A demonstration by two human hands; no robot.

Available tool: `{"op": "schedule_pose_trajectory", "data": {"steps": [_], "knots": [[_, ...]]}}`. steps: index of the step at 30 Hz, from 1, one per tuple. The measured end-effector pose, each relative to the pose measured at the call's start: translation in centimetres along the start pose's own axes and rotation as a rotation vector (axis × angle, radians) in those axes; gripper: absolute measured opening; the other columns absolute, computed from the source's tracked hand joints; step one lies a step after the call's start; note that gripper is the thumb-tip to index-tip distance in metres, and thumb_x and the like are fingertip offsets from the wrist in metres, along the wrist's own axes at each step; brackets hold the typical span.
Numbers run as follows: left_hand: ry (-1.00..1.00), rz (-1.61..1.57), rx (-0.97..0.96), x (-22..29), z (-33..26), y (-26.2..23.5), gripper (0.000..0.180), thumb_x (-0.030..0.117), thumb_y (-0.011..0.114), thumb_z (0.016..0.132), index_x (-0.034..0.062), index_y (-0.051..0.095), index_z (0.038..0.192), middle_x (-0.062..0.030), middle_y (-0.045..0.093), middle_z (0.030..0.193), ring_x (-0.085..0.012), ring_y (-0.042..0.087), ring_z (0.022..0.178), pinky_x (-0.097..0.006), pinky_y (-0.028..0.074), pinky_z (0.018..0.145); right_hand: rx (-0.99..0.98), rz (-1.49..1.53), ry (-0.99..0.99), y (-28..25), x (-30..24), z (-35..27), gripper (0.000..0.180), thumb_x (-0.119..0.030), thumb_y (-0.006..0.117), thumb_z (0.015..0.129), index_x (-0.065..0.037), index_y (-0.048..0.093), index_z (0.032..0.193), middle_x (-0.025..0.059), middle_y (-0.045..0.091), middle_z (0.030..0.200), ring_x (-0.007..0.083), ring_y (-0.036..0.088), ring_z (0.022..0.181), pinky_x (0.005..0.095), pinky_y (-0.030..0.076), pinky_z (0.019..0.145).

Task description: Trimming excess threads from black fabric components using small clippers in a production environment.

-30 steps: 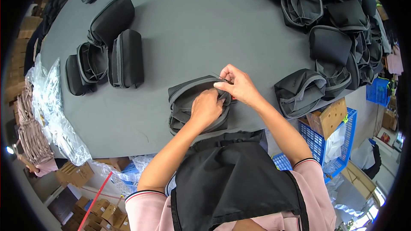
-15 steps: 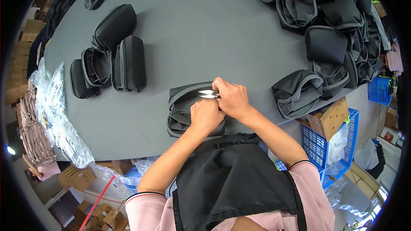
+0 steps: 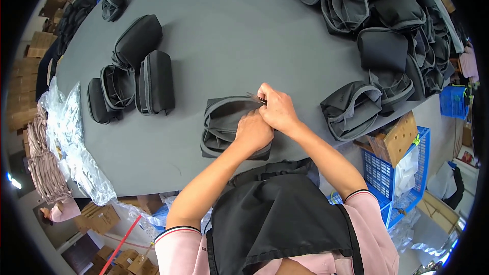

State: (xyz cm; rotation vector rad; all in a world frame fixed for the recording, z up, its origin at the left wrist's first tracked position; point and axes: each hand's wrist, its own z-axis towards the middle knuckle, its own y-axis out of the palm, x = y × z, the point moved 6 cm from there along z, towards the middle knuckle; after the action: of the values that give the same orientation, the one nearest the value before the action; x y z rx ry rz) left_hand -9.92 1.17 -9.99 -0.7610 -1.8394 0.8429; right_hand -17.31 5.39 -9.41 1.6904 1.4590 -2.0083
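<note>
An unzipped dark grey pouch lies in front of me near the table's edge, its mouth gaping and inner pockets showing. My left hand is closed at the pouch's right side, over its rim; the fingertips are hidden, and it appears to pinch the fabric there. Just above and touching it, my right hand is closed around a pair of thread snips. The snips' blades are smeared by motion and point up and left, over the pouch's far right corner.
Several grey pouches stand at the left of the grey table. A large heap of pouches covers the right. Clear plastic bags lie along the left edge. Blue crates stand below the right edge.
The snips have swung from pointing left across the pouch's mouth to pointing up and left. My right hand has risen slightly, and my left hand has shifted right along the rim.
</note>
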Motion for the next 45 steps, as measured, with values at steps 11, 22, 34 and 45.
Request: {"op": "schedule_pose_trajectory", "data": {"steps": [11, 22, 34, 45], "knots": [[-0.162, -1.060, -0.218, -1.5, -2.3, -6.8, 0.021, 0.022, 0.061, 0.087, 0.0006, 0.061, 0.091, 0.0025, 0.058, 0.077, -0.0046, 0.050, 0.071, -0.023, 0.043, 0.063, 0.198, 0.394, 0.123, -5.5, -1.1, -5.9, 0.022, -0.014, 0.064, 0.081, -0.005, 0.052, 0.097, 0.0036, 0.054, 0.071, 0.0113, 0.052, 0.062, 0.0261, 0.042, 0.057], [-0.137, -0.883, -0.345, -0.2, -4.0, -6.4, 0.025, 0.023, 0.062, 0.087, -0.0012, 0.059, 0.085, 0.0022, 0.050, 0.068, -0.0057, 0.042, 0.065, -0.025, 0.038, 0.056, 0.011, -0.013, -0.297, -8.3, -6.1, -5.0, 0.020, -0.013, 0.069, 0.074, -0.009, 0.060, 0.091, 0.0039, 0.053, 0.083, 0.0225, 0.056, 0.061, 0.0323, 0.045, 0.056], [-0.076, -0.879, -0.280, -1.4, -4.1, -5.0, 0.026, 0.025, 0.063, 0.086, -0.0014, 0.059, 0.083, 0.0013, 0.050, 0.065, -0.0067, 0.043, 0.062, -0.025, 0.038, 0.054, 0.205, 0.031, -0.388, -8.7, -6.9, -6.7, 0.019, 0.000, 0.068, 0.069, -0.003, 0.064, 0.088, 0.0075, 0.055, 0.074, 0.0166, 0.053, 0.057, 0.0269, 0.043, 0.052], [-0.111, -0.917, -0.203, -1.5, -4.3, -4.4, 0.038, 0.028, 0.065, 0.085, 0.0019, 0.044, 0.067, 0.0023, 0.038, 0.058, -0.0061, 0.035, 0.058, -0.028, 0.033, 0.049, 0.168, -0.040, -0.333, -7.6, -6.6, -7.0, 0.020, -0.009, 0.070, 0.070, -0.007, 0.062, 0.088, 0.0038, 0.055, 0.078, 0.0207, 0.057, 0.059, 0.0304, 0.044, 0.052]]}}
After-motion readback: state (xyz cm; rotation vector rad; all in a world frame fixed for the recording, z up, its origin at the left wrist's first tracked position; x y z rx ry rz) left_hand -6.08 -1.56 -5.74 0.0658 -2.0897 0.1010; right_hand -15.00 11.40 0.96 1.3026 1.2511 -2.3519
